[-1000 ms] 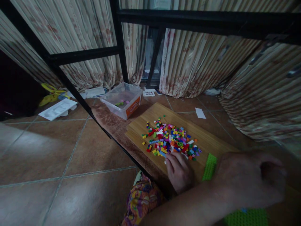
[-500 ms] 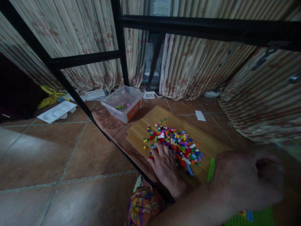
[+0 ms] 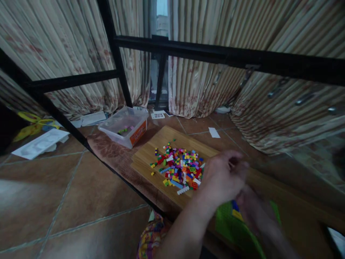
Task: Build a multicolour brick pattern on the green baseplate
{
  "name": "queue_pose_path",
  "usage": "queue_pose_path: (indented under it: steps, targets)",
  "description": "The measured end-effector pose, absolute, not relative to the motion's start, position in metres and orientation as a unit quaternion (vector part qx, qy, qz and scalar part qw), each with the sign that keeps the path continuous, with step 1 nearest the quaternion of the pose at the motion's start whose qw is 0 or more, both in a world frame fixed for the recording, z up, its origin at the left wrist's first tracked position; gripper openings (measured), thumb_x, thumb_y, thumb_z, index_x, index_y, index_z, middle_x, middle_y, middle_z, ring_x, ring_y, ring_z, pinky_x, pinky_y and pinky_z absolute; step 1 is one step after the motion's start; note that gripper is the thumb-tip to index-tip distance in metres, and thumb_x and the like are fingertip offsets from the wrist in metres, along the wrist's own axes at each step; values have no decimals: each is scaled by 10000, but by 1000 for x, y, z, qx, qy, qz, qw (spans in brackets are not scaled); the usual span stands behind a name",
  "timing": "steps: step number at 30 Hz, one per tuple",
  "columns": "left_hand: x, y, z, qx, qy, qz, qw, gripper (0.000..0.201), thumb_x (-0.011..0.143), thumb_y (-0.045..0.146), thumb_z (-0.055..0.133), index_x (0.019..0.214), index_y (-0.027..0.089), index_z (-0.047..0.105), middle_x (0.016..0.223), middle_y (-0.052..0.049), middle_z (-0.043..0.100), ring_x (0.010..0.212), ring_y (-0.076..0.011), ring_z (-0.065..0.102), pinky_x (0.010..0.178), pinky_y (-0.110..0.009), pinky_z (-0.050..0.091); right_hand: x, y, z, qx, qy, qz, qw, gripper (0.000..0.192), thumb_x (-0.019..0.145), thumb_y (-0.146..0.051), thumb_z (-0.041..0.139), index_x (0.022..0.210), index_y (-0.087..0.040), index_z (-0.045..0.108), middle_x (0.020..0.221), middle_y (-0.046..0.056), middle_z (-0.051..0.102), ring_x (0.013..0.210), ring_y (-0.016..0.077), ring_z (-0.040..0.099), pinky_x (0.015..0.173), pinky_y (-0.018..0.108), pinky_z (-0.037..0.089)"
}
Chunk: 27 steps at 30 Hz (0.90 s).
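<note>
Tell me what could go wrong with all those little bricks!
The left forearm passes close by the loose bricks, so it might brush some off the wooden board. The right hand is right beside the blue and yellow pieces that seem to sit on the green plate, so a bump might knock them. And such small, jumbled bricks could easily get lost.

Dim light, pale glare on floor tiles (image 3: 91, 187), soft blur on hands (image 3: 223, 178).
</note>
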<state>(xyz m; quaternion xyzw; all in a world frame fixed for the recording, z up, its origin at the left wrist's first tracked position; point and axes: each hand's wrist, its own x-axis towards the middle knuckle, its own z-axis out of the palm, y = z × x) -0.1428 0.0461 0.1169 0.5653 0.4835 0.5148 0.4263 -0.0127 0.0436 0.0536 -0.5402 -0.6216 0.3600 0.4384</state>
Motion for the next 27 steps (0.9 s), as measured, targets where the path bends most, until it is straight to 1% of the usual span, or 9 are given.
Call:
queue_pose_path:
  steps: [1, 3, 5, 7, 9, 12, 16, 20, 27]
  targets:
    - [-143, 48, 112, 574, 503, 491, 420, 291, 864, 343, 494, 1080, 212, 638, 867, -21, 693, 733, -137, 637, 651, -223, 498, -3, 43, 57, -539, -549, 432, 470, 302, 876, -385, 476, 757, -182, 667, 652, 27, 650, 548, 139, 576, 494, 234, 488]
    - [-139, 51, 100, 599, 532, 444, 401, 250, 844, 331, 510, 995, 204, 664, 837, -23, 695, 757, -149, 638, 681, -233, 492, 8, 40, 60, -512, -411, 553, 513, 178, 815, -360, 593, 766, -201, 657, 694, 19, 656, 597, 143, 600, 542, 247, 514]
    - [-131, 53, 90, 619, 517, 404, 431, 221, 849, 298, 480, 874, 199, 676, 774, -18, 694, 711, -141, 632, 659, -227, 484, 10, 37, 60, -487, -342, 601, 534, 155, 773, -359, 660, 775, -204, 662, 716, 5, 648, 620, 130, 594, 555, 233, 509]
    - [-124, 54, 82, 621, 493, 392, 466, 221, 851, 276, 466, 821, 190, 668, 752, -14, 692, 691, -132, 627, 647, -220, 481, 8, 37, 60, -474, -305, 617, 550, 195, 740, -383, 703, 731, -194, 656, 681, -9, 623, 575, 110, 559, 515, 213, 479]
    - [-119, 55, 78, 610, 475, 398, 494, 211, 847, 279, 478, 801, 178, 657, 749, -13, 682, 682, -122, 615, 639, -212, 478, 6, 36, 63, -462, -290, 623, 561, 250, 712, -407, 738, 693, -175, 646, 652, -16, 602, 539, 88, 521, 482, 193, 444]
    - [-112, 57, 76, 567, 465, 400, 551, 182, 823, 299, 529, 780, 157, 635, 695, -3, 640, 611, -103, 574, 577, -198, 463, 11, 34, 67, -458, -285, 614, 577, 309, 673, -431, 776, 668, -160, 628, 610, -27, 579, 502, 69, 479, 458, 179, 411]
    - [-100, 57, 75, 525, 448, 393, 607, 193, 795, 329, 583, 748, 144, 604, 642, 10, 605, 558, -87, 542, 522, -184, 438, 24, 28, 67, -470, -298, 596, 579, 376, 676, -505, 754, 660, -159, 607, 581, -32, 566, 493, 73, 483, 456, 188, 400]
    - [-90, 53, 76, 531, 431, 378, 625, 225, 792, 360, 601, 736, 143, 585, 605, 24, 578, 529, -78, 522, 493, -175, 414, 32, 23, 65, -481, -329, 558, 590, 412, 662, -544, 744, 642, -161, 593, 547, -47, 546, 455, 64, 454, 429, 185, 374]
    - [-86, 52, 73, 491, 444, 398, 635, 215, 724, 321, 657, 644, 141, 569, 483, 57, 467, 428, -54, 398, 405, -173, 302, 36, 24, 63, -502, -356, 540, 574, 428, 641, -554, 749, 602, -165, 576, 474, -55, 518, 373, 55, 401, 362, 188, 336]
